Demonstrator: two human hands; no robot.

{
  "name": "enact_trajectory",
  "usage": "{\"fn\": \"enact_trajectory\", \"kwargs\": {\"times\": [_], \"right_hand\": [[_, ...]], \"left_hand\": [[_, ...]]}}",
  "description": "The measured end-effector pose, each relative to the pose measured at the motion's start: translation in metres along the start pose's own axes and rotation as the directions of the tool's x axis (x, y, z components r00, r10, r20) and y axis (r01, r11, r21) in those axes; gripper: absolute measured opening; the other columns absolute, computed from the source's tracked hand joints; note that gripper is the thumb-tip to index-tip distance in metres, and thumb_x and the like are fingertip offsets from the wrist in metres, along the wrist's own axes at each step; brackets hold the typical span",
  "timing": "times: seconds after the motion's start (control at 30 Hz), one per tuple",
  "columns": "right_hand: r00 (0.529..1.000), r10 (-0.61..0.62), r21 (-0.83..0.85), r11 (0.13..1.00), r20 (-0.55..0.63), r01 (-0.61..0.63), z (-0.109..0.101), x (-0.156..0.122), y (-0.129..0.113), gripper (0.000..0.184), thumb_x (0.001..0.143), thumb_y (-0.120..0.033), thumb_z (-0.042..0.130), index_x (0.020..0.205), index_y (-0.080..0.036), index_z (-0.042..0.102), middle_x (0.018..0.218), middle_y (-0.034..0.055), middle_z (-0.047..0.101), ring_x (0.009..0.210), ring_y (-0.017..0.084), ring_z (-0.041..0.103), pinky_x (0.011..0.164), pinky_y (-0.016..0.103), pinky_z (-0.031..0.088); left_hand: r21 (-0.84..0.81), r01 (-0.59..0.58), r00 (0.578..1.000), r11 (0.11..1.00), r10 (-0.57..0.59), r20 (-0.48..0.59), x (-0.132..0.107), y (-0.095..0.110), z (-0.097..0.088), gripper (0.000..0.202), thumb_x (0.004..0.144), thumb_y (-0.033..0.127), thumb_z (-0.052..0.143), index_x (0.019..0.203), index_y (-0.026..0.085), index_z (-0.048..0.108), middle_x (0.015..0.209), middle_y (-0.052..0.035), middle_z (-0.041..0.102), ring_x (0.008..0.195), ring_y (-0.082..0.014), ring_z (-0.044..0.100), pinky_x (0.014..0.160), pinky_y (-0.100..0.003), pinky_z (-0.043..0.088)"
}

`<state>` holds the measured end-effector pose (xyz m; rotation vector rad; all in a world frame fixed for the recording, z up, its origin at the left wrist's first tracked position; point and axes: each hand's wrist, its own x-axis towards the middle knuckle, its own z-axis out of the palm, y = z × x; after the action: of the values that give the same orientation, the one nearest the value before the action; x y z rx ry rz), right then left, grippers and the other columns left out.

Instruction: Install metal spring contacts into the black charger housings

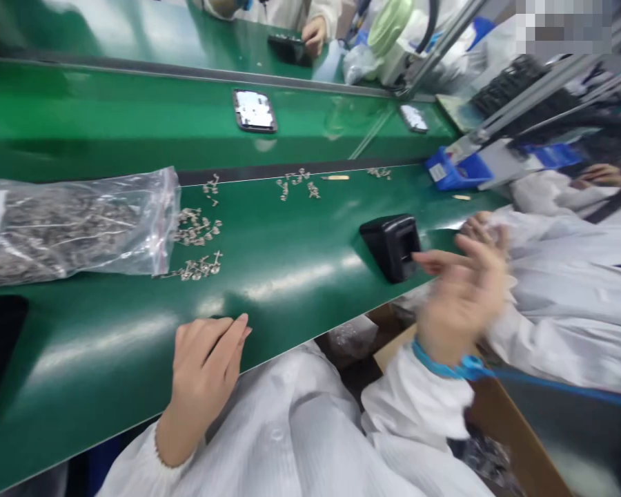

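Observation:
My left hand rests at the near edge of the green work surface. Its fingers are bent and close together, thumb against the index finger; anything held in there is hidden. Blurred by motion, my right hand is raised at the right with its fingers apart and a blue wrist strap below it. One fingertip is at or near the side of a hollow black plastic housing; I cannot tell whether they touch. Small metal parts lie in loose groups beyond my left hand.
A clear zip bag full of small metal parts lies at the left, near a dark object. Flat panels sit on the back strip. A blue bin stands back right. A co-worker's hand is close beyond my right hand.

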<state>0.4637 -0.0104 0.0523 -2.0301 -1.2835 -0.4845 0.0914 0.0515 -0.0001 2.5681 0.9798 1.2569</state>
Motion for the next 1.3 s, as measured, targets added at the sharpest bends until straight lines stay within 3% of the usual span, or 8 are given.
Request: {"fn": "enact_trajectory", "kwargs": {"times": [0.13, 0.27, 0.47, 0.67, 0.8, 0.93, 1.2, 1.3], "right_hand": [[0.989, 0.129, -0.120, 0.986, 0.071, -0.119, 0.034, -0.012, 0.017, 0.073, 0.101, -0.061, 0.038, 0.148, -0.006, 0.046, 0.122, 0.0238, 0.072, 0.112, 0.039, 0.070, 0.091, 0.055, 0.054], [0.961, 0.212, -0.199, 0.964, 0.180, -0.176, 0.051, -0.012, 0.007, 0.070, 0.103, -0.055, 0.030, 0.150, -0.006, 0.045, 0.115, 0.0208, 0.076, 0.096, 0.039, 0.074, 0.080, 0.051, 0.056], [0.926, -0.091, 0.056, 0.996, 0.367, 0.075, 0.049, -0.023, -0.076, 0.057, 0.103, -0.055, 0.044, 0.144, -0.016, 0.051, 0.109, 0.0117, 0.079, 0.086, 0.027, 0.078, 0.070, 0.034, 0.057], [0.865, -0.249, 0.299, 0.946, 0.435, 0.122, 0.049, -0.036, -0.139, 0.040, 0.105, -0.040, 0.052, 0.138, -0.018, 0.057, 0.114, 0.0124, 0.078, 0.088, 0.024, 0.079, 0.068, 0.033, 0.059], [0.853, -0.433, 0.426, 0.857, 0.291, 0.289, 0.040, -0.038, -0.150, 0.024, 0.102, -0.023, 0.055, 0.124, -0.021, 0.066, 0.115, 0.0111, 0.076, 0.106, 0.026, 0.073, 0.091, 0.042, 0.059], [0.790, -0.516, 0.575, 0.774, 0.331, 0.264, 0.031, -0.046, -0.162, 0.019, 0.098, -0.021, 0.066, 0.117, -0.022, 0.069, 0.107, 0.0076, 0.077, 0.096, 0.022, 0.073, 0.087, 0.040, 0.061], [0.867, -0.364, 0.652, 0.756, 0.341, 0.060, 0.026, -0.046, -0.162, 0.011, 0.094, -0.014, 0.070, 0.098, -0.023, 0.073, 0.095, 0.0020, 0.079, 0.086, 0.018, 0.076, 0.077, 0.032, 0.064], [0.888, -0.321, 0.591, 0.803, 0.329, 0.071, 0.019, -0.039, -0.140, 0.010, 0.093, -0.017, 0.071, 0.099, -0.023, 0.075, 0.097, 0.0039, 0.079, 0.088, 0.021, 0.077, 0.080, 0.036, 0.065]], "left_hand": [[-0.124, -0.034, 0.999, 0.992, 0.033, -0.009, 0.003, 0.003, 0.008, 0.028, 0.081, -0.007, 0.076, 0.104, 0.008, 0.069, 0.091, -0.0080, 0.069, 0.080, -0.0153, 0.063, 0.071, -0.032, 0.045], [-0.175, 0.069, 0.997, 0.982, -0.072, -0.011, 0.010, 0.013, 0.008, 0.025, 0.084, -0.007, 0.073, 0.104, 0.009, 0.070, 0.094, -0.0070, 0.072, 0.085, -0.0141, 0.067, 0.078, -0.030, 0.053], [-0.326, 0.431, 0.895, 0.842, -0.444, 0.036, 0.031, 0.030, 0.008, 0.014, 0.095, 0.009, 0.068, 0.100, 0.018, 0.077, 0.105, -0.0018, 0.077, 0.095, -0.0103, 0.074, 0.087, -0.021, 0.061], [-0.478, 0.395, 0.889, 0.785, -0.457, -0.015, 0.036, 0.030, 0.024, 0.017, 0.095, 0.008, 0.066, 0.094, 0.020, 0.078, 0.100, -0.0011, 0.079, 0.091, -0.0108, 0.074, 0.084, -0.022, 0.062], [-0.519, 0.528, 0.769, 0.672, -0.638, -0.043, 0.034, 0.017, 0.033, 0.012, 0.092, 0.012, 0.070, 0.090, 0.021, 0.079, 0.096, -0.0019, 0.078, 0.089, -0.0135, 0.073, 0.081, -0.026, 0.062], [-0.673, 0.573, 0.663, 0.468, -0.747, 0.045, 0.036, 0.017, 0.028, 0.006, 0.093, 0.020, 0.072, 0.093, 0.019, 0.078, 0.101, -0.0040, 0.076, 0.087, -0.0135, 0.074, 0.075, -0.024, 0.062], [-0.795, 0.413, 0.794, 0.445, -0.604, 0.074, 0.043, 0.052, 0.020, 0.019, 0.102, 0.015, 0.054, 0.112, 0.020, 0.070, 0.123, -0.0077, 0.072, 0.112, -0.0167, 0.071, 0.094, -0.032, 0.061], [-0.687, 0.369, 0.868, 0.626, -0.497, 0.013, 0.045, 0.053, 0.034, 0.023, 0.102, 0.014, 0.051, 0.121, 0.019, 0.063, 0.126, -0.0094, 0.069, 0.118, -0.0187, 0.066, 0.099, -0.036, 0.057]]}}
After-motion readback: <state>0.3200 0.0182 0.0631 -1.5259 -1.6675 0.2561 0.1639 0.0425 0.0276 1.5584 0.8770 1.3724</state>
